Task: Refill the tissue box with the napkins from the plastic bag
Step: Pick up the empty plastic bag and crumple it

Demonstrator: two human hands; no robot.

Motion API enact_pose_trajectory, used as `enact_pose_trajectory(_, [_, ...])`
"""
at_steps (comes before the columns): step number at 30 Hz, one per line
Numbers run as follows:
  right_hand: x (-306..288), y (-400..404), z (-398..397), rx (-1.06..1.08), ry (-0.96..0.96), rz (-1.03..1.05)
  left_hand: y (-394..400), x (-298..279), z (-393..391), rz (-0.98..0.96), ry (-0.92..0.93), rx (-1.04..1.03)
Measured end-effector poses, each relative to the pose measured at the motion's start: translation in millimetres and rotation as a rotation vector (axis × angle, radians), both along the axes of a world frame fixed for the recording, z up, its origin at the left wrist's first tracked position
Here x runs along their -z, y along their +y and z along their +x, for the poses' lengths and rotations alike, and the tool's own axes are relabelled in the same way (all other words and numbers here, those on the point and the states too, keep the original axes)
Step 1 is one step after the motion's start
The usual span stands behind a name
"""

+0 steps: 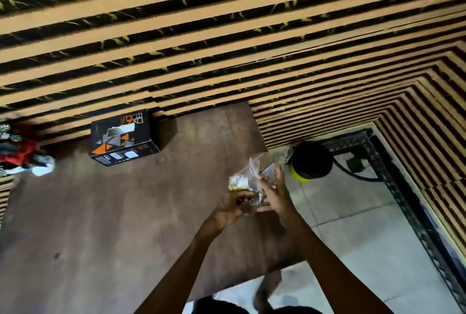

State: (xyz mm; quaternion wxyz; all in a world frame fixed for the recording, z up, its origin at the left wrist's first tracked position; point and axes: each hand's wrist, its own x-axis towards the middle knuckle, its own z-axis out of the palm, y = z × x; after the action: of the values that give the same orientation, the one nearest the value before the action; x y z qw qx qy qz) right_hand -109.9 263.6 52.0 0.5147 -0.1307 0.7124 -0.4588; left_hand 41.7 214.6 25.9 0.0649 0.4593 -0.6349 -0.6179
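Crinkled clear plastic bag (262,172) of napkins (238,182), gripped by both hands' fingers (273,182).

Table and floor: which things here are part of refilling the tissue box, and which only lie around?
Part of the job:
- tissue box, at the table's far edge
- plastic bag, held in both hands
- napkins

Only lying around:
- red and white cloth pile
- black and yellow round object, on the floor

Single head-worn wide-angle view, looking forward and steeply down over the brown wooden desk (100,225). Faces the far slatted tan-and-black wall (227,36). Close enough for both forearms to fill the near foreground; tiled grey floor (365,238) visible at right.
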Motion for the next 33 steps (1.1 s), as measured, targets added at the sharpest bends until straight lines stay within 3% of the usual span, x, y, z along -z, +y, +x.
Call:
enact_pose_trajectory(1, [-18.1,45.3,-71.0,-0.017,0.006,-0.015,39.8,-22.5,-66.9,-0.071,-0.013,0.006])
enact_pose_trajectory(4, [-17.0,56.1,-97.3,-0.058,0.039,-0.031,59.0,-46.6,-83.8,-0.283,0.052,-0.140])
enact_pose_trajectory(8, [-29.1,64.4,-132.0,-0.101,0.048,-0.032,72.7,-57.8,-110.4,-0.786,-0.179,-0.227])
enact_pose_trajectory(10, [-37.9,68.5,-157.9,-0.149,0.079,-0.025,63.7,-52.9,-138.9,-0.733,-0.047,-0.162])
enact_pose_trajectory(12, [-39.6,71.9,-186.5,-0.199,0.026,-0.010,52.9,-35.3,-169.1,-0.582,0.135,0.031])
enact_pose_trajectory(16, [-25.5,74.3,-247.9,-0.169,-0.146,0.019,44.3,2.7,-234.6,-0.454,0.156,0.190])
enact_pose_trajectory(19, [4.6,73.9,-297.8,-0.124,-0.127,0.013,36.5,21.2,-289.3,-0.292,0.151,0.039])
enact_pose_trajectory(23, [48.8,57.0,-360.9,-0.364,0.281,-0.141,14.0,65.8,-358.4,-0.024,0.197,-0.085])
enact_pose_trajectory(26, [76.7,36.4,-405.0,-0.388,0.334,-0.060,-4.4,93.1,-416.7,0.145,0.136,-0.124])
enact_pose_trajectory(29, [103.8,12.1,-440.9,-0.338,0.405,-0.014,-24.7,119.9,-454.8,0.205,0.087,-0.168])
enact_pose_trajectory(33, [189.1,-29.7,-493.5,-0.297,0.514,0.013,-48.3,197.6,-512.8,0.097,0.001,-0.363])
